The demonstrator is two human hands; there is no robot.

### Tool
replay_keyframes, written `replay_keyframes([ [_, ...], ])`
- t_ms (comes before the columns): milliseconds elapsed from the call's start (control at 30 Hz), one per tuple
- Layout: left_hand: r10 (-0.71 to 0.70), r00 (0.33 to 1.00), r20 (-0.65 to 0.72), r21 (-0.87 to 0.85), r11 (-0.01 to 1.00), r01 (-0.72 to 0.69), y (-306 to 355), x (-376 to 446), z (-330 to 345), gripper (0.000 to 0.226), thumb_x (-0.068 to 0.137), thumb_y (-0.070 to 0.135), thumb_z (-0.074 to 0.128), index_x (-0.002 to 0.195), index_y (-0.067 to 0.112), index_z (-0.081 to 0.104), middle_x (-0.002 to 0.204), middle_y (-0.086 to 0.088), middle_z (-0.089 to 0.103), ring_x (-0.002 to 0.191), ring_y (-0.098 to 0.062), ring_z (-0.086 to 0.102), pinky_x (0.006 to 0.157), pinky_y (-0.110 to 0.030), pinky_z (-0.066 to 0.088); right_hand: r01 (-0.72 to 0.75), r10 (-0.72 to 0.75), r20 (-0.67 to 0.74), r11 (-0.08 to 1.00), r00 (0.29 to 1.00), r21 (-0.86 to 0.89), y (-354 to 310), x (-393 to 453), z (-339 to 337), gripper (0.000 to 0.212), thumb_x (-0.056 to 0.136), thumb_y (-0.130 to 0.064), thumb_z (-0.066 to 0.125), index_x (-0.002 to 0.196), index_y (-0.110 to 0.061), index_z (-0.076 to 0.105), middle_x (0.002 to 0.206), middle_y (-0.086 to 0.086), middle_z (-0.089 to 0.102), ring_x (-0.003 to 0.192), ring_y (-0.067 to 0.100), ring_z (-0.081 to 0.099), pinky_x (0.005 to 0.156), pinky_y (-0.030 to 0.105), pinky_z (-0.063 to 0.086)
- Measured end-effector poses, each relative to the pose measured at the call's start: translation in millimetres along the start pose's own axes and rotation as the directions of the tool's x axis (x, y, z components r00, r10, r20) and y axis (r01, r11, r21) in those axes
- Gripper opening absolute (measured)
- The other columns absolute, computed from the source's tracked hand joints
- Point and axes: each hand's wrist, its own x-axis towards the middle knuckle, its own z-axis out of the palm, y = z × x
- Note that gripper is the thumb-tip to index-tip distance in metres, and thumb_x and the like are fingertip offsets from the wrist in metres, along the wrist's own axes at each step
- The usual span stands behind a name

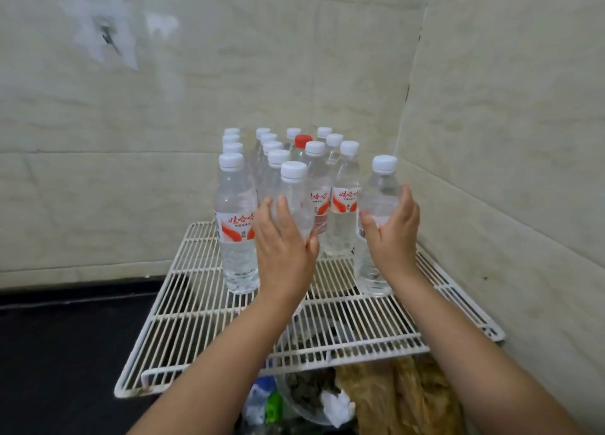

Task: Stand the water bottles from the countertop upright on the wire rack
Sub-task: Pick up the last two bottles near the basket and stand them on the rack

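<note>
Several clear water bottles with white caps stand upright in rows on the white wire rack (203,316); one bottle in the back rows has a red cap (302,140). My left hand (283,248) wraps around the front middle bottle (293,179), which stands on the rack. My right hand (394,228) grips the front right bottle (379,189), upright at the rack's right side. A front left bottle (236,225) with a red and white label stands free beside my left hand.
The rack sits in a corner of pale tiled walls (507,140). A black countertop (59,343) lies to the left. Under the rack's front are a bowl, crumpled wrappers (265,402) and brown dried goods (402,398).
</note>
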Motion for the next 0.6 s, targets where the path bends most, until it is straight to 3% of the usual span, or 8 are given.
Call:
replay_keyframes([
  [133, -0.007, 1.0, 0.016, 0.023, 1.0, 0.007, -3, -5, 2, 0.084, 0.06, 0.02, 0.084, 0.123, 0.004, 0.031, 0.115, -0.043, 0.051, 0.104, -0.056, 0.054, 0.083, -0.06, 0.045, -0.044, 0.044, -0.006, 0.999, 0.999, -0.021, 4, 4, -2, 0.075, 0.086, -0.025, 0.06, 0.142, 0.002, 0.017, 0.139, 0.026, 0.033, 0.129, 0.036, 0.033, 0.106, 0.043, 0.031],
  [233, -0.006, 1.0, 0.023, -0.065, 0.998, 0.007, -5, -6, -10, 0.065, 0.076, 0.046, 0.054, 0.125, 0.014, 0.025, 0.125, -0.039, 0.045, 0.114, -0.052, 0.047, 0.091, -0.056, 0.042, -0.048, 0.05, 0.021, 0.996, 0.999, -0.07, 5, 5, -8, 0.075, 0.084, -0.03, 0.062, 0.141, -0.001, 0.022, 0.139, 0.023, 0.038, 0.129, 0.035, 0.035, 0.106, 0.044, 0.031],
  [300, -0.033, 0.998, 0.049, -0.142, 0.989, 0.04, -6, -2, -24, 0.066, 0.079, 0.05, 0.037, 0.13, 0.011, 0.025, 0.129, -0.032, 0.042, 0.118, -0.045, 0.044, 0.097, -0.049, 0.039, -0.057, 0.062, 0.052, 0.994, 0.997, -0.091, 4, 7, -15, 0.072, 0.082, -0.034, 0.064, 0.138, -0.004, 0.028, 0.137, 0.019, 0.043, 0.127, 0.035, 0.039, 0.106, 0.047, 0.035],
  [367, -0.031, 0.998, 0.059, -0.191, 0.981, 0.042, -6, 15, -39, 0.071, 0.082, 0.047, 0.034, 0.135, 0.001, 0.031, 0.133, -0.025, 0.041, 0.122, -0.036, 0.041, 0.101, -0.043, 0.036, -0.064, 0.071, 0.06, 0.991, 0.996, -0.114, -2, 13, -24, 0.069, 0.084, -0.036, 0.061, 0.136, -0.003, 0.031, 0.137, 0.019, 0.044, 0.127, 0.035, 0.039, 0.106, 0.046, 0.034],
  [467, 0.032, 0.988, 0.153, -0.199, 0.98, 0.0, -1, 52, -53, 0.056, 0.093, 0.031, 0.046, 0.141, 0.007, 0.029, 0.14, -0.013, 0.042, 0.129, -0.026, 0.039, 0.105, -0.035, 0.033, 0.007, -0.003, 0.114, 0.999, 0.993, -0.032, -19, 30, -44, 0.059, 0.09, -0.03, 0.053, 0.138, -0.005, 0.029, 0.139, 0.016, 0.043, 0.129, 0.032, 0.04, 0.103, 0.04, 0.035],
  [600, 0.134, 0.906, 0.402, -0.198, 0.979, -0.057, 7, 75, -57, 0.04, 0.096, 0.021, 0.045, 0.134, 0.011, 0.041, 0.134, -0.012, 0.048, 0.116, -0.023, 0.051, 0.094, -0.03, 0.04, 0.146, -0.081, 0.437, 0.982, 0.896, -0.119, -37, 56, -65, 0.058, 0.091, -0.014, 0.052, 0.143, -0.012, 0.026, 0.148, 0.012, 0.036, 0.133, 0.026, 0.037, 0.106, 0.033, 0.031],
])
